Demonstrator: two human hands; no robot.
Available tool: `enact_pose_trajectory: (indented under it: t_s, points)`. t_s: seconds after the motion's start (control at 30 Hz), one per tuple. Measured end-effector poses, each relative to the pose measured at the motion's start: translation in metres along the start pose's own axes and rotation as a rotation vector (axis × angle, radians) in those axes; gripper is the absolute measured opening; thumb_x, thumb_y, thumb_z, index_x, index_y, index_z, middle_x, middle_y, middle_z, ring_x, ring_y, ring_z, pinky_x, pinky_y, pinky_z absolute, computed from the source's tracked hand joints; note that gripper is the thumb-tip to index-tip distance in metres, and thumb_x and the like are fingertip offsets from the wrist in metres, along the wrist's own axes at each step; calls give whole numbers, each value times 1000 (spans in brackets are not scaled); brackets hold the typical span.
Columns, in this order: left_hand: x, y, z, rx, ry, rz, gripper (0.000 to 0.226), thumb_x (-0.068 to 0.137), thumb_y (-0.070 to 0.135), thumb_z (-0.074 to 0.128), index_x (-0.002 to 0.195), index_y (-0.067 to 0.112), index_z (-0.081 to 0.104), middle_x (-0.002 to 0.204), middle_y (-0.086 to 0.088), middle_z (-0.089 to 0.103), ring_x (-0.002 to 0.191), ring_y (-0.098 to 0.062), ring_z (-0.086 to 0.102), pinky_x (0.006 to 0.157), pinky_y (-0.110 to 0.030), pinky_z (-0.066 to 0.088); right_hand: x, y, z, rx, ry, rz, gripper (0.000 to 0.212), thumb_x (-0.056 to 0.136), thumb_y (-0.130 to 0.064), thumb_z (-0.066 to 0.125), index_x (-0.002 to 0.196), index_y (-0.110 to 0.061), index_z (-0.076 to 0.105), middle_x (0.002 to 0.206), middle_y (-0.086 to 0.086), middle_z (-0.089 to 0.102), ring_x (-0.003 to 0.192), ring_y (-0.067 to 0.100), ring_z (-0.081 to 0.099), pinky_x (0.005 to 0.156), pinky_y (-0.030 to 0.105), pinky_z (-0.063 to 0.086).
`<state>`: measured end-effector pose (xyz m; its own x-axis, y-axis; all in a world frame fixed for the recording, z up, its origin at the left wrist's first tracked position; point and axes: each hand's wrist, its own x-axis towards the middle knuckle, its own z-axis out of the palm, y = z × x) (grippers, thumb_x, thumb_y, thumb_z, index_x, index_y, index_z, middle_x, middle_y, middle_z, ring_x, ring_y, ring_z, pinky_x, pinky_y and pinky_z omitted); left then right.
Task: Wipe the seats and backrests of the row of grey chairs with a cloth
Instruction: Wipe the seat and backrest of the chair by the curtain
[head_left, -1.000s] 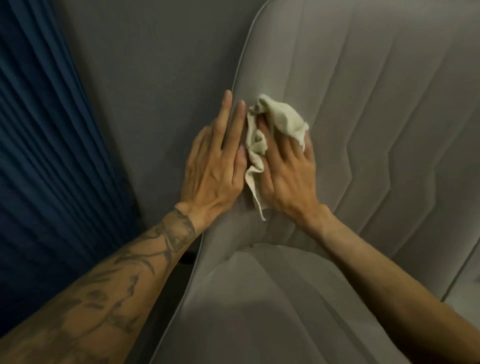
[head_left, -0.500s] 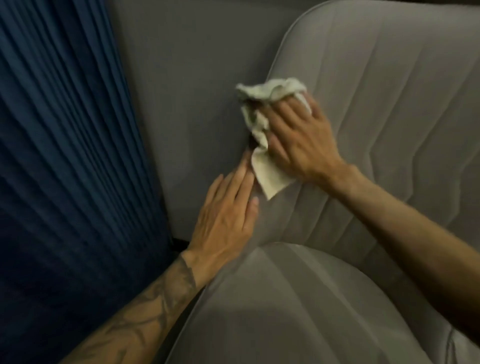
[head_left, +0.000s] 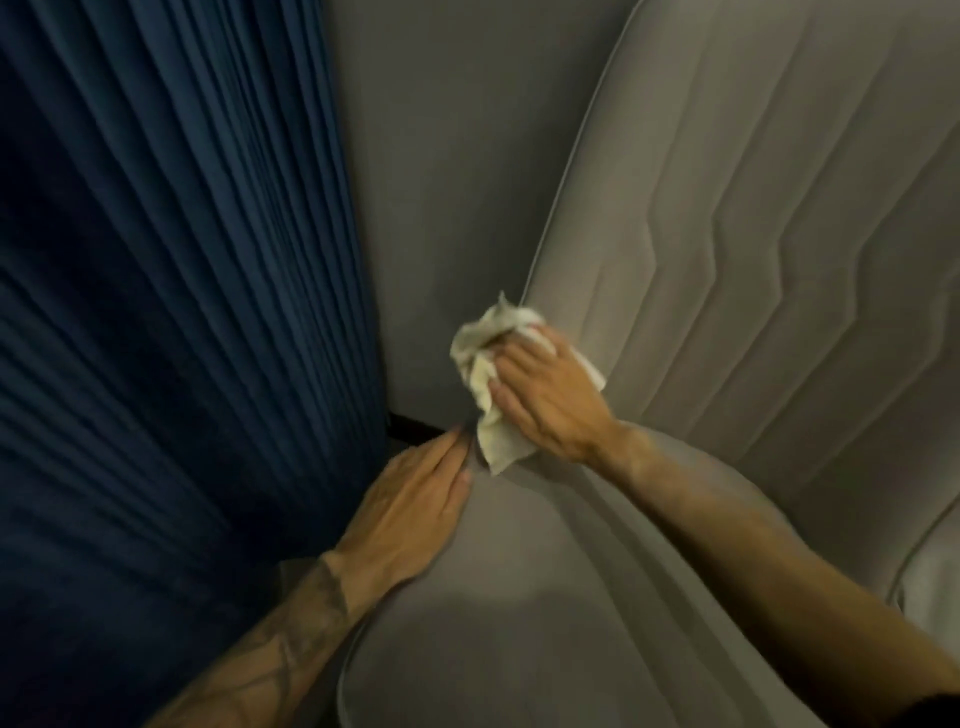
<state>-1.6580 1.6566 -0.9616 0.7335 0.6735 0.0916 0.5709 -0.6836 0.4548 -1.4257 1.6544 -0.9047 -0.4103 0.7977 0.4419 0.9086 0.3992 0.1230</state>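
Cloth (head_left: 494, 437) slid down backrest (head_left: 727, 260) edge.

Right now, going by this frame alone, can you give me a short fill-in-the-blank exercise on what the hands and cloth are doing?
1. The right hand presses the cloth against the ____ of the chair, at its left edge.
2. The left hand lies flat on the edge of the seat and holds ____.
3. The pleated curtain beside the chair is dark ____.

Missing words: backrest; nothing; blue.
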Motion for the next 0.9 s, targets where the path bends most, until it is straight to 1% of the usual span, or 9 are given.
enact_pose_trajectory:
  t_s: [0.13,0.23,0.3,0.37,0.47,0.53,0.7,0.8,0.9]
  points:
    - [-27,-4,14,-218,-95,-237,52,115,36,32,165,23,30,166,3,37,148,-12,41,127,-31,26,-30,-47,29,245,-199,-21,27,107,-17,47,122,-8,68,130,11,65,127,30,55,121,46,29]
    - [-47,-3,21,-212,-67,-339,42,114,34,32,148,15,49,146,-4,53,132,-20,54,114,-35,38,-29,-82,31,362,-285,70,25,106,-14,47,112,-5,70,115,14,68,111,34,59,110,51,38]
    - [-63,-1,21,-197,-62,-401,42,113,35,30,144,14,51,138,-8,54,124,-26,56,109,-40,43,-30,-107,29,409,-325,126,29,107,-18,46,115,-4,70,113,16,70,107,34,60,108,49,40]
    - [-82,0,22,-162,-82,-437,47,113,38,30,150,16,46,141,-7,52,125,-26,55,111,-42,43,-36,-129,26,437,-384,146,36,109,-24,41,126,-8,68,127,14,69,119,30,59,115,41,34]
    - [-108,-1,27,-67,-78,-410,41,112,41,32,137,18,54,134,-3,52,123,-26,56,106,-41,44,-50,-141,17,432,-438,139,43,111,-31,37,143,-11,58,148,10,57,139,26,49,123,35,25]
    - [-113,2,29,-21,-59,-436,47,112,43,29,141,16,54,145,-3,49,127,-28,53,108,-42,43,-67,-127,5,424,-420,193,45,111,-28,40,152,-12,49,160,8,44,151,23,36,128,33,19]
    - [-113,13,30,39,-37,-444,57,112,44,19,160,18,34,163,-5,36,140,-30,43,116,-44,36,-130,-89,-19,224,-425,635,48,112,-29,32,155,-10,43,166,9,34,158,21,23,129,36,12]
    - [-115,11,32,23,-2,-455,55,112,42,18,160,22,34,161,-5,38,139,-31,45,116,-45,36,-121,-136,-13,272,-420,553,49,112,-25,30,156,-5,39,163,14,38,156,26,27,130,37,5]
    - [-119,9,35,5,51,-445,52,111,40,18,149,19,47,148,-8,51,126,-32,53,107,-46,43,-116,-202,-1,367,-363,394,52,110,-30,31,159,-11,34,165,12,36,155,27,28,130,32,1]
